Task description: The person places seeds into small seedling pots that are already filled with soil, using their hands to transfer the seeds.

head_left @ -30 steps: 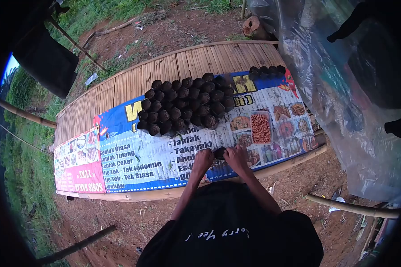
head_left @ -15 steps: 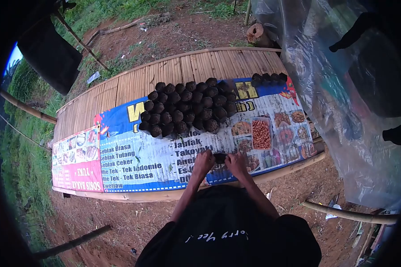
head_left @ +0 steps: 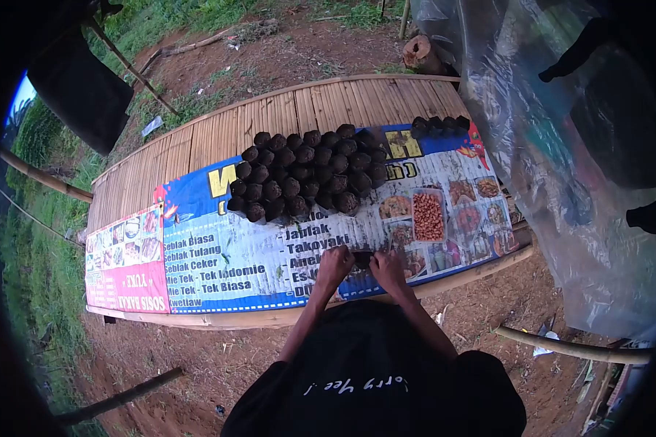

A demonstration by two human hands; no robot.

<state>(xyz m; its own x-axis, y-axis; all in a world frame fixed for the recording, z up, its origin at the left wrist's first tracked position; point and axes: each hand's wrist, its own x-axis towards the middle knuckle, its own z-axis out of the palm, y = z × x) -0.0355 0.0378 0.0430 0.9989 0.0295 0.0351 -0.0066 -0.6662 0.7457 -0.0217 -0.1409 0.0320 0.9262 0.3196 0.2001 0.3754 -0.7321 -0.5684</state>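
Observation:
Between my two hands is a small black plastic planting bag (head_left: 361, 257), held low over the front part of the banner. My left hand (head_left: 334, 264) has its fingers closed on the bag's left edge. On the opposite edge, my right hand (head_left: 386, 265) pinches it. What is inside this bag is too dark to make out. Beyond my hands, many black planting bags filled with dark soil (head_left: 299, 175) stand packed together. A clear plastic tub (head_left: 428, 216) of reddish-brown peanut-like seeds sits to the right of them.
A printed food-menu banner (head_left: 219, 280) covers much of the bamboo-slat table (head_left: 270, 114). Several more black bags (head_left: 440, 127) stand in a row at the back right. Clear plastic sheeting (head_left: 532, 167) hangs on the right, and a bamboo pole (head_left: 572, 347) juts in below it.
My hands stay in nearly the same spot, with the black bag between them shifting slightly and its opening looking a little wider. The other bags and the tub have not moved.

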